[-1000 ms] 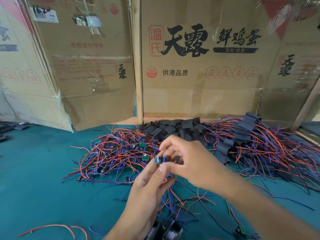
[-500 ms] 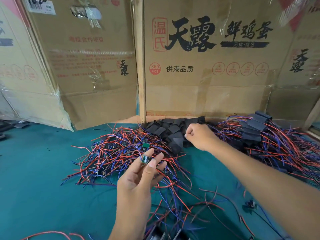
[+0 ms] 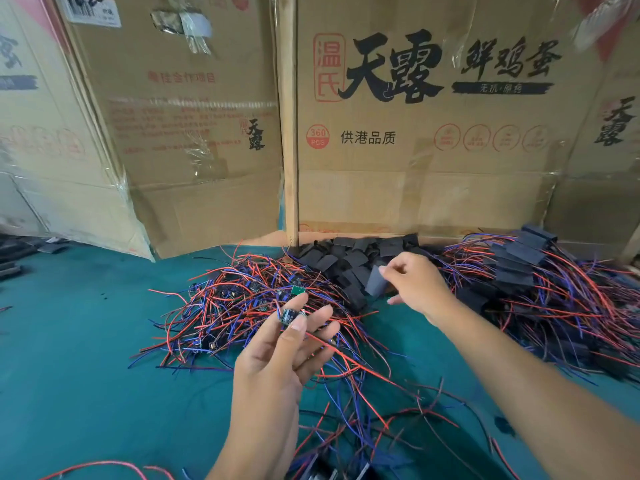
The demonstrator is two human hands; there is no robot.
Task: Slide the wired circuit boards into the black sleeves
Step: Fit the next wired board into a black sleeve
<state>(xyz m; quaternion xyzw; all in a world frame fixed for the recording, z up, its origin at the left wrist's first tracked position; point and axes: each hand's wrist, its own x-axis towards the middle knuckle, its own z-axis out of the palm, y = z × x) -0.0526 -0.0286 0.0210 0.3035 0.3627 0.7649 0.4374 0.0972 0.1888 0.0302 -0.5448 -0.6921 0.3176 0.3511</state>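
Leaning at the far left, a taped cardboard box [image 3: 180,133] is standing on the green table [image 3: 69,341], and a second cardboard box [image 3: 433,140] with black printed characters is standing to its right, filling the far middle. Lying near the first box is a tangled pile of red and blue wires [image 3: 221,313] with small circuit boards among them. Reaching up from the near edge over this pile, the left hand [image 3: 273,372] is pinching 1 wired circuit board [image 3: 289,315] between thumb and forefinger, while its other fingers are spreading loosely and the board's wires are trailing down across the palm side. Sitting against the foot of the second box, just right of the wire pile, is a heap of flat black sleeves [image 3: 349,258]. Coming in from the near right, the right hand [image 3: 415,285] is pinching 1 black sleeve [image 3: 375,280] at its top edge, holding it upright at the near edge of the heap. Spreading along the far right is another pile of wires [image 3: 561,306], with sleeved boards [image 3: 519,258] stacked on top of it.
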